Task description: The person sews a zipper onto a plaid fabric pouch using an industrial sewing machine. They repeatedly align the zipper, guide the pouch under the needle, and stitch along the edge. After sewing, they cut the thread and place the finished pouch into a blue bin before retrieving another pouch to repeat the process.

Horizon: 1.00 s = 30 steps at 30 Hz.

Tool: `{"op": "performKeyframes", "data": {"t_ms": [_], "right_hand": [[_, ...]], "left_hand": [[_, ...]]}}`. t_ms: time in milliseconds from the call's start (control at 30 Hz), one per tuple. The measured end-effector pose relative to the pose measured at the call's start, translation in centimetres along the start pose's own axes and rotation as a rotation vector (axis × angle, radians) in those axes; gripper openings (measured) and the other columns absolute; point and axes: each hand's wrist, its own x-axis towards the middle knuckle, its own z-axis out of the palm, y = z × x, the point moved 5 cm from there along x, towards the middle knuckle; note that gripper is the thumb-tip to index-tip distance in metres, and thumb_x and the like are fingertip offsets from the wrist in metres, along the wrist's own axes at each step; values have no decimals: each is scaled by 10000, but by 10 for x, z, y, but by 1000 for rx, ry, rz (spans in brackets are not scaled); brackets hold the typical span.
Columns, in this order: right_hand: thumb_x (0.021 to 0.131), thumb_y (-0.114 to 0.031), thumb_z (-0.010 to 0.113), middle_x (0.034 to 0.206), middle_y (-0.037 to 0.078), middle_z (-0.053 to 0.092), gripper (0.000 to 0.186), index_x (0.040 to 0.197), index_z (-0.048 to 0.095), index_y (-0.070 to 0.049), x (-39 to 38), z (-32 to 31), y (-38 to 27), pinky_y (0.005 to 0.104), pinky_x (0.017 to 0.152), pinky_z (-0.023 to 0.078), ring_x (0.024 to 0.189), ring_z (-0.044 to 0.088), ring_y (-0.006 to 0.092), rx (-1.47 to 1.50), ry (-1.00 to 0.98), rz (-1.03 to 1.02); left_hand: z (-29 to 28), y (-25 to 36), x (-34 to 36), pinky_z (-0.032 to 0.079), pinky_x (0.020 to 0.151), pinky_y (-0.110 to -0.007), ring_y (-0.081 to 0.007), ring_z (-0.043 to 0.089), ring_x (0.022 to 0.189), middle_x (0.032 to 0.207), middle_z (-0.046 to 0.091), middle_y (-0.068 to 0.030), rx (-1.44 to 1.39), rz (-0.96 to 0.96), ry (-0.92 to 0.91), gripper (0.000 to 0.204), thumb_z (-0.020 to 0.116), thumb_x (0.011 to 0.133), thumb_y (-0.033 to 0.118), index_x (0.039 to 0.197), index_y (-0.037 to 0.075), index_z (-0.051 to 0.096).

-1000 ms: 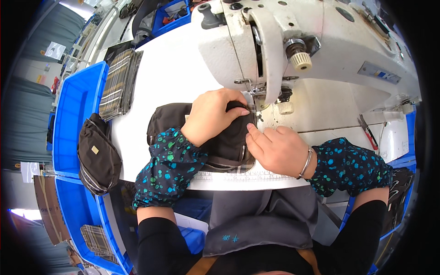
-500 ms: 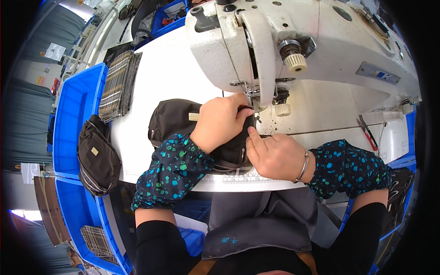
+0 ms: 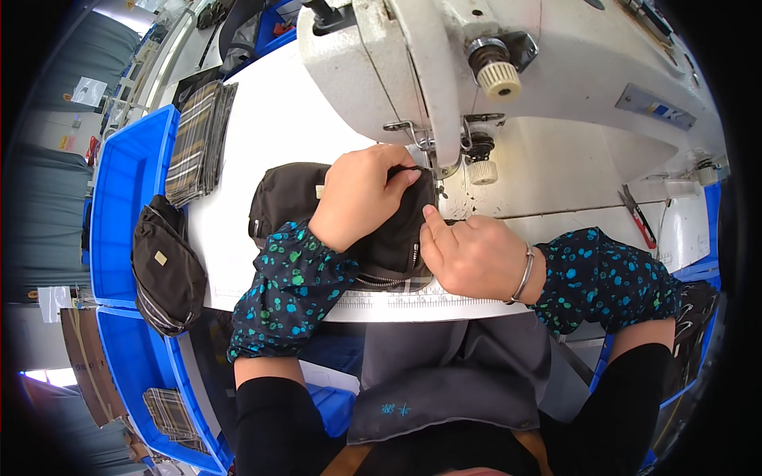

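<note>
A dark brown zippered bag [image 3: 282, 198] with plaid fabric at its near edge lies under the sewing machine [image 3: 556, 71]. My left hand [image 3: 357, 196] is closed on the bag's upper right edge, thumb pinching it just left of the presser foot. My right hand [image 3: 473, 255] has curled fingers with the index fingertip pressed on the bag's right side, by the metal zipper. What lies under its other fingers is hidden.
Left are stacked plaid pieces [image 3: 194, 143], another dark bag [image 3: 165, 266] and blue bins [image 3: 127, 238] along the table [image 3: 270, 119]. Red-handled snips [image 3: 641, 226] lie at the right. A dark bundle [image 3: 690, 313] sits at the right edge.
The camera view has shifted slightly, so the machine appears higher and further left. Both hands remain on the bag, with only small shifts of the fingers and fabric.
</note>
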Motion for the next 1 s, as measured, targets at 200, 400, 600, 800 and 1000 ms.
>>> {"op": "performKeyframes", "data": {"t_ms": [200,400,600,800,1000], "right_hand": [[751,-146,677,1026,335,741,270,901,732,71,3,-6,8,280,481,487,519,635,160,53,85,103],[761,-145,679,1049,325,742,293,944,743,74,-1,2,7,281,485,494,525,644,157,-47,-48,102],[760,-144,678,1045,322,743,278,930,724,71,0,-2,7,279,486,498,515,646,155,31,3,101],[762,-145,677,1012,293,746,249,906,719,53,0,-3,9,283,482,496,507,643,150,46,27,120],[774,-151,682,1048,242,763,229,915,734,23,0,-1,12,284,487,492,539,641,141,50,24,148]], "left_hand": [[1,-8,6,549,624,-441,-374,695,647,670,696,-151,41,-69,-23,188,807,840,246,886,63,801],[6,-16,11,541,624,-435,-378,693,653,689,701,-158,20,-23,-37,213,794,853,266,888,56,799],[7,-22,8,524,629,-433,-354,680,638,680,689,-156,-124,-64,-78,220,784,863,275,871,55,793],[5,-16,9,518,609,-429,-352,665,596,644,674,-147,-22,-131,-101,194,781,869,273,863,79,794],[4,-7,11,531,611,-427,-345,671,599,608,660,-119,73,-1,-24,187,792,857,286,852,100,800]]}}
